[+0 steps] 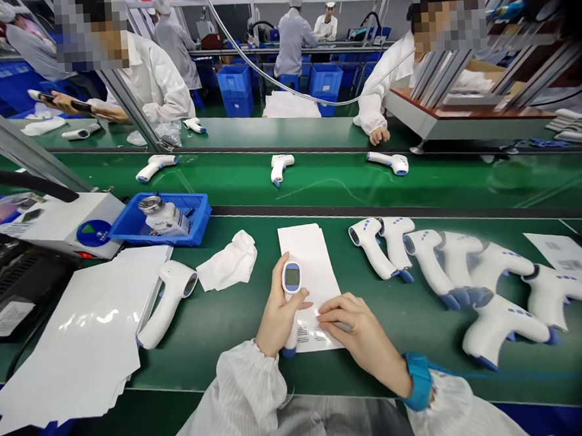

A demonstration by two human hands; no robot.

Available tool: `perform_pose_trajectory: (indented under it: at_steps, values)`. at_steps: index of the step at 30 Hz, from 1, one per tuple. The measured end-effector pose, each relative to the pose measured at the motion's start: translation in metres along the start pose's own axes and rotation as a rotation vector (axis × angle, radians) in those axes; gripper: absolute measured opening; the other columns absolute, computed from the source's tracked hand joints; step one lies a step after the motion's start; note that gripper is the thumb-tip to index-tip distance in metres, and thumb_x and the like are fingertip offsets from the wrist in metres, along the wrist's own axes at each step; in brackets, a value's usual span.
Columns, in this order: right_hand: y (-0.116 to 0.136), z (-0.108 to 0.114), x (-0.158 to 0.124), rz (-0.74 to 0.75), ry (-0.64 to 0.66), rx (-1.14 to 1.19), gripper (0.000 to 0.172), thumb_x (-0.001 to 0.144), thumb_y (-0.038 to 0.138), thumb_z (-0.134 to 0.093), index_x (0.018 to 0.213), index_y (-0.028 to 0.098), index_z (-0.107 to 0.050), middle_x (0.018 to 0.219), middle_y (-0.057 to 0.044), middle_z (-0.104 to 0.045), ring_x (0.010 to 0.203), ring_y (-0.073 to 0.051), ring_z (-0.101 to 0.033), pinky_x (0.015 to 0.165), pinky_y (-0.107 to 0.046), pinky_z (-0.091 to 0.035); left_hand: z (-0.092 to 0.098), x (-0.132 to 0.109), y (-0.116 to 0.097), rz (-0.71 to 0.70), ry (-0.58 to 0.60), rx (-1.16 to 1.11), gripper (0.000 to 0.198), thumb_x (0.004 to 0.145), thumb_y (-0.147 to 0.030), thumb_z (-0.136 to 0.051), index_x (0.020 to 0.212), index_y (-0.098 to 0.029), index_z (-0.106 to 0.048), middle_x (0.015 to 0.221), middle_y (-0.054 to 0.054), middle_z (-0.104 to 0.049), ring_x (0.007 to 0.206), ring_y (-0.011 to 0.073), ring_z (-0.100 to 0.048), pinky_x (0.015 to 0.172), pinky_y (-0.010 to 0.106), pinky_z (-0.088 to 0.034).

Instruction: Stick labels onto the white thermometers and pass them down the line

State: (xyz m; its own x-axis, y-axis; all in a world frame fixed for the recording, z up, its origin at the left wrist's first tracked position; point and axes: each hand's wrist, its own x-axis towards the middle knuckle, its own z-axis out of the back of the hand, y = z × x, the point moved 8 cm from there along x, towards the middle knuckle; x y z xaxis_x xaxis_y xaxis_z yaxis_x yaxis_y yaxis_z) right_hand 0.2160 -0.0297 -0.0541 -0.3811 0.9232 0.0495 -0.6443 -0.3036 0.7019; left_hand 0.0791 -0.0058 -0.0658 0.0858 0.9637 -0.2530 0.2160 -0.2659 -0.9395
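My left hand (272, 319) is closed around a white and blue infrared thermometer (292, 277), whose small grey screen faces me and whose handle points down. Beneath it lies a white label sheet (309, 250) with rows of small dark print near its lower end. My right hand (361, 329), wearing a blue wristband (419, 380), rests over the sheet's lower right edge. Its thumb and fingertips are drawn together at the printed labels; whatever is between them is too small to make out.
Several thermometers (505, 326) lie to the right, another thermometer (168, 301) to the left beside stacked white sheets (81, 336). A crumpled cloth (229, 261) and blue tray (199, 217) are farther back. More thermometers sit on the green conveyor (220, 183); co-workers sit opposite.
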Motion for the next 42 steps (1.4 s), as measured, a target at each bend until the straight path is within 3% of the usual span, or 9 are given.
perform_pose_trajectory:
  at_steps: [5, 20, 26, 30, 35, 36, 38, 40, 42]
  values:
    - [-0.002, -0.002, 0.005, -0.025, 0.005, 0.021, 0.013, 0.086, 0.015, -0.065, 0.08, 0.025, -0.071, 0.096, -0.002, -0.071, 0.091, -0.022, -0.061, 0.08, -0.04, -0.045, -0.001, 0.0, -0.002, -0.014, -0.001, 0.063, 0.062, 0.089, -0.025, -0.057, 0.142, -0.043, -0.03, 0.15, 0.0, -0.028, 0.111, 0.0204, -0.055, 0.082, 0.032, -0.059]
    - [0.0, -0.003, 0.013, -0.039, 0.078, 0.046, 0.013, 0.086, 0.015, -0.065, 0.078, 0.025, -0.067, 0.095, 0.0, -0.068, 0.095, -0.021, -0.058, 0.085, -0.041, -0.04, -0.005, 0.001, -0.003, -0.004, 0.029, 0.1, 0.063, 0.089, -0.023, -0.055, 0.142, -0.044, -0.029, 0.151, -0.003, -0.03, 0.121, 0.0236, -0.051, 0.085, 0.032, -0.058]
    - [0.013, -0.006, 0.016, 0.11, 0.127, 0.003, 0.018, 0.076, 0.004, -0.063, 0.073, 0.02, -0.058, 0.089, 0.0, -0.065, 0.091, -0.019, -0.058, 0.082, -0.037, -0.042, -0.006, 0.001, -0.002, -0.02, 0.035, 0.112, 0.063, 0.087, -0.022, -0.056, 0.141, -0.042, -0.032, 0.151, -0.002, -0.03, 0.121, 0.0243, -0.05, 0.084, 0.031, -0.057]
    - [0.037, -0.003, -0.004, 0.273, 0.282, 0.056, 0.022, 0.073, -0.001, -0.054, 0.074, 0.02, -0.057, 0.085, -0.001, -0.064, 0.082, -0.017, -0.059, 0.076, -0.032, -0.047, -0.004, 0.002, -0.007, 0.004, 0.029, 0.103, 0.064, 0.087, -0.023, -0.056, 0.142, -0.042, -0.031, 0.147, 0.0, -0.033, 0.109, 0.02, -0.054, 0.082, 0.032, -0.058]
    - [0.057, 0.011, -0.026, 0.108, 0.676, 0.502, 0.019, 0.072, 0.002, -0.063, 0.071, 0.021, -0.06, 0.085, 0.002, -0.066, 0.072, -0.012, -0.062, 0.068, -0.022, -0.051, -0.012, 0.002, -0.009, 0.162, 0.038, 0.032, 0.079, 0.084, -0.028, -0.059, 0.148, -0.042, -0.015, 0.127, 0.007, -0.045, 0.078, 0.0152, -0.056, 0.045, 0.021, -0.052]
    - [0.059, 0.017, -0.021, 0.082, 0.67, 0.549, 0.017, 0.074, 0.005, -0.063, 0.071, 0.021, -0.06, 0.086, 0.001, -0.065, 0.072, -0.011, -0.062, 0.066, -0.021, -0.052, -0.016, 0.002, -0.008, 0.167, 0.029, 0.005, 0.08, 0.085, -0.028, -0.058, 0.148, -0.041, -0.012, 0.123, 0.007, -0.048, 0.074, 0.0143, -0.056, 0.042, 0.021, -0.05]
    - [0.056, 0.03, -0.001, 0.059, 0.532, 0.538, 0.015, 0.077, 0.007, -0.061, 0.073, 0.021, -0.061, 0.089, 0.0, -0.064, 0.073, -0.012, -0.061, 0.065, -0.022, -0.051, -0.022, 0.002, -0.006, 0.083, -0.013, -0.012, 0.075, 0.087, -0.028, -0.056, 0.149, -0.037, -0.015, 0.125, 0.007, -0.049, 0.079, 0.0143, -0.058, 0.056, 0.024, -0.054]
    - [0.049, 0.042, 0.024, 0.063, 0.327, 0.436, 0.014, 0.079, 0.008, -0.06, 0.073, 0.021, -0.062, 0.095, -0.002, -0.063, 0.082, -0.014, -0.061, 0.072, -0.026, -0.051, -0.026, 0.003, -0.004, -0.056, -0.056, 0.023, 0.069, 0.087, -0.028, -0.057, 0.148, -0.032, -0.024, 0.137, 0.007, -0.045, 0.101, 0.0187, -0.058, 0.083, 0.029, -0.054]
    - [0.042, 0.051, 0.046, 0.088, 0.152, 0.305, 0.013, 0.079, 0.01, -0.06, 0.073, 0.021, -0.062, 0.104, -0.004, -0.062, 0.096, -0.019, -0.059, 0.084, -0.033, -0.049, -0.03, 0.003, 0.001, -0.137, -0.065, 0.057, 0.068, 0.087, -0.031, -0.059, 0.147, -0.03, -0.027, 0.147, 0.007, -0.037, 0.119, 0.0251, -0.052, 0.094, 0.034, -0.049]
